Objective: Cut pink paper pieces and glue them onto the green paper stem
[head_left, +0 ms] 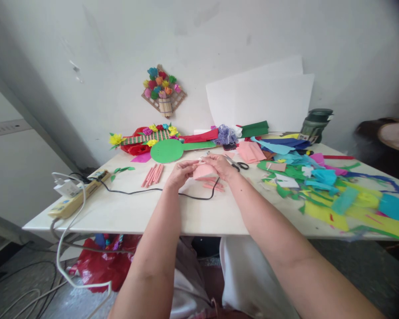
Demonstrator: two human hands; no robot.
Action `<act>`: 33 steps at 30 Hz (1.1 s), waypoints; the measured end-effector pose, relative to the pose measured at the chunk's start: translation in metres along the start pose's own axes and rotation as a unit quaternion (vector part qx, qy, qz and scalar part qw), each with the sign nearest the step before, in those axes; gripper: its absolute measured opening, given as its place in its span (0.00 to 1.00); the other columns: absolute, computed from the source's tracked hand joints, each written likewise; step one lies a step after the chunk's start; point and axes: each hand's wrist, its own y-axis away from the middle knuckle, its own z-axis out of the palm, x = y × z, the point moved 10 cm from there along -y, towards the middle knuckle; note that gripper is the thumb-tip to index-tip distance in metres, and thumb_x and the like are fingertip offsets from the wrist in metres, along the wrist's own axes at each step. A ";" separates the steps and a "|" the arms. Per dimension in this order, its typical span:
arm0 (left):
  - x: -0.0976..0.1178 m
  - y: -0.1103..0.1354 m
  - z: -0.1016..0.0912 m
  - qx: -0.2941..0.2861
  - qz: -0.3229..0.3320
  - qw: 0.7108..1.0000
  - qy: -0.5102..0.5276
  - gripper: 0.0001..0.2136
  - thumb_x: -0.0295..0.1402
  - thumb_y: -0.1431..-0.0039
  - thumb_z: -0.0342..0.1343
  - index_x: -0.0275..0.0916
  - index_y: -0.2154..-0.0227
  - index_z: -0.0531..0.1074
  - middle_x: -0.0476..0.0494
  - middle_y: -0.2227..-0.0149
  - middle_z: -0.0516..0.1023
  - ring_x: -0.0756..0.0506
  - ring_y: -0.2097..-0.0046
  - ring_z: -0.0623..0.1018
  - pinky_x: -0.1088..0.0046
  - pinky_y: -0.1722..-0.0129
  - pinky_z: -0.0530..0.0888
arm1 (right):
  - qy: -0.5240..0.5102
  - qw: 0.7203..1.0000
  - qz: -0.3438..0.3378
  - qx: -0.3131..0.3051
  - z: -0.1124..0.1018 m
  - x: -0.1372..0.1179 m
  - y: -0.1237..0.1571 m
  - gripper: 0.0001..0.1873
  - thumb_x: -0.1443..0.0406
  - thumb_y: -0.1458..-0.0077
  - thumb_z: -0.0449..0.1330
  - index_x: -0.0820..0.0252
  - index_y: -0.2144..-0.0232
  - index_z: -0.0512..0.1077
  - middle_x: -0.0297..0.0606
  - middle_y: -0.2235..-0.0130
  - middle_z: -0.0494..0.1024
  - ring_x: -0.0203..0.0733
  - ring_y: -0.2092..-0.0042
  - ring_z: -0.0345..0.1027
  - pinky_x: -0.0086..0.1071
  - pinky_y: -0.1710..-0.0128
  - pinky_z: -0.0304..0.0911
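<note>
Between my two hands is a small piece of pink paper (204, 172), its lower edge hanging toward me. My left hand (182, 173) pinches its left upper corner, and my right hand (220, 166) grips the upper right side. A little white shows between the fingertips; I cannot make out what it is. Just beneath the held paper lie pink strips or rolls (214, 186), partly hidden by it. To the left of my left hand rests a row of several rolled pink paper sticks (152, 175). Black-handled scissors (242, 165) lie right of my right hand.
A black cable (146, 191) crosses the table from a power strip (76, 195) at left. Behind my hands lies a green paddle-shaped piece (167, 151) beside paper flowers. Folded pink sheets (251, 152), coloured paper scraps (326, 195) and a dark bottle (315, 126) occupy the right.
</note>
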 end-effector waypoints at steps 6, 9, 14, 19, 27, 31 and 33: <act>0.000 0.001 0.000 0.006 -0.003 1.000 -0.002 0.14 0.29 0.66 0.68 0.35 0.70 0.79 0.45 0.74 0.78 0.52 0.75 0.74 0.77 0.75 0.69 | 0.027 1.000 -0.003 0.006 -0.003 0.001 -0.001 0.14 0.60 0.72 0.69 0.61 0.79 0.74 0.32 0.77 0.75 0.34 0.74 0.65 0.31 0.69 0.60; 0.001 0.000 0.000 0.008 0.007 1.000 0.000 0.13 0.28 0.65 0.67 0.35 0.70 0.79 0.46 0.76 0.77 0.53 0.76 0.72 0.78 0.76 0.68 | 0.041 0.999 -0.017 0.009 -0.003 -0.002 -0.002 0.13 0.60 0.71 0.69 0.60 0.78 0.75 0.32 0.76 0.75 0.34 0.73 0.65 0.30 0.68 0.60; 0.001 -0.002 -0.003 0.012 0.022 1.000 -0.004 0.12 0.27 0.63 0.66 0.36 0.70 0.79 0.48 0.77 0.76 0.53 0.76 0.71 0.79 0.76 0.66 | 0.077 0.996 -0.047 0.013 -0.002 -0.008 0.000 0.12 0.60 0.70 0.69 0.60 0.78 0.75 0.32 0.76 0.75 0.34 0.71 0.65 0.30 0.67 0.59; 0.003 -0.002 -0.004 0.013 0.030 0.999 -0.006 0.11 0.27 0.63 0.65 0.36 0.71 0.79 0.48 0.78 0.75 0.53 0.75 0.72 0.79 0.76 0.65 | 0.115 0.992 -0.056 0.002 0.000 -0.009 -0.001 0.13 0.59 0.69 0.69 0.60 0.78 0.77 0.33 0.75 0.76 0.35 0.71 0.65 0.31 0.67 0.59; 0.005 -0.002 -0.004 0.012 0.040 0.999 -0.033 0.11 0.28 0.61 0.65 0.36 0.70 0.79 0.48 0.77 0.76 0.54 0.75 0.71 0.79 0.76 0.64 | 0.173 0.981 -0.087 0.010 0.004 -0.022 0.004 0.09 0.60 0.68 0.68 0.59 0.80 0.77 0.34 0.75 0.76 0.38 0.70 0.66 0.32 0.67 0.60; 0.005 -0.002 -0.003 0.006 0.043 0.998 -0.035 0.11 0.28 0.61 0.65 0.37 0.70 0.79 0.49 0.77 0.76 0.54 0.76 0.70 0.79 0.76 0.64 | 0.195 0.975 -0.103 0.004 0.007 -0.026 0.006 0.09 0.59 0.67 0.68 0.59 0.81 0.77 0.34 0.76 0.76 0.39 0.70 0.66 0.32 0.68 0.59; 0.006 -0.002 -0.003 0.006 0.047 0.998 -0.038 0.10 0.28 0.60 0.65 0.37 0.70 0.79 0.48 0.77 0.76 0.54 0.76 0.70 0.79 0.76 0.64 | 0.202 0.973 -0.110 0.002 0.008 -0.028 0.006 0.09 0.59 0.66 0.67 0.58 0.81 0.77 0.34 0.77 0.76 0.39 0.71 0.66 0.32 0.68 0.59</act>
